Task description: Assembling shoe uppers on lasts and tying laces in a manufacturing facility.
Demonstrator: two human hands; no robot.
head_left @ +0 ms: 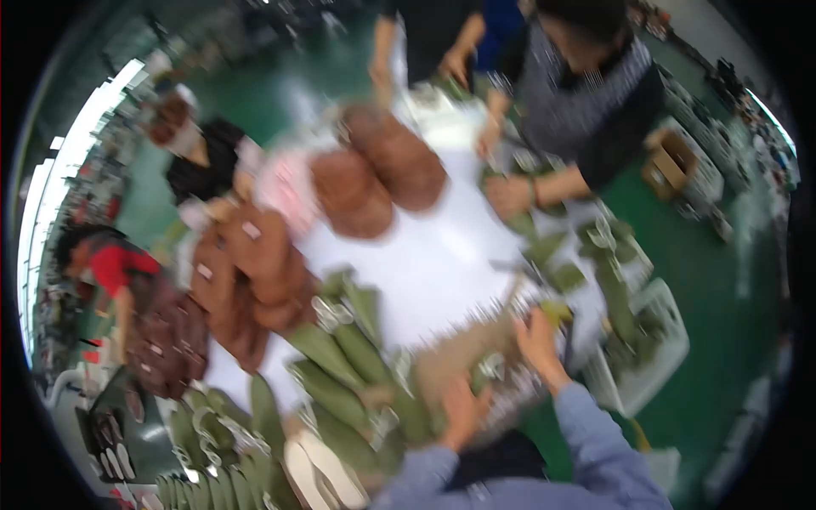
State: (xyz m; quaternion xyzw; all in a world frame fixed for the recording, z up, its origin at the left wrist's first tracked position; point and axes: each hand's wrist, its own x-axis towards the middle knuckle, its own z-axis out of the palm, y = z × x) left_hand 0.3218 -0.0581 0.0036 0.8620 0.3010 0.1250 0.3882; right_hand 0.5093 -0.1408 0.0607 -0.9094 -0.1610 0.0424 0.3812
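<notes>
My left hand [463, 413] is low over the near edge of the table, its thumb and fingers apart. Just beyond its fingertips lies a small green piece with a whitish part [489, 368], on a brown board or sheet [450, 357]. To the right, my right hand [538, 344] reaches forward with its fingers stretched out, beside a small yellow thing [557, 311]. A thin tan stick [513, 289] lies just past those fingers. Motion blur hides whether either hand touches these things. Left of my left hand are long green shaped pieces [327, 353] with white loops.
Brown stacked pieces [351, 194] stand on the white table [425, 255], with more [263, 255] at the left. A white crate [667, 336] of green pieces stands at the right. Cream sole-shaped pieces [319, 472] lie at the near left. Several co-workers [578, 93] are around the table.
</notes>
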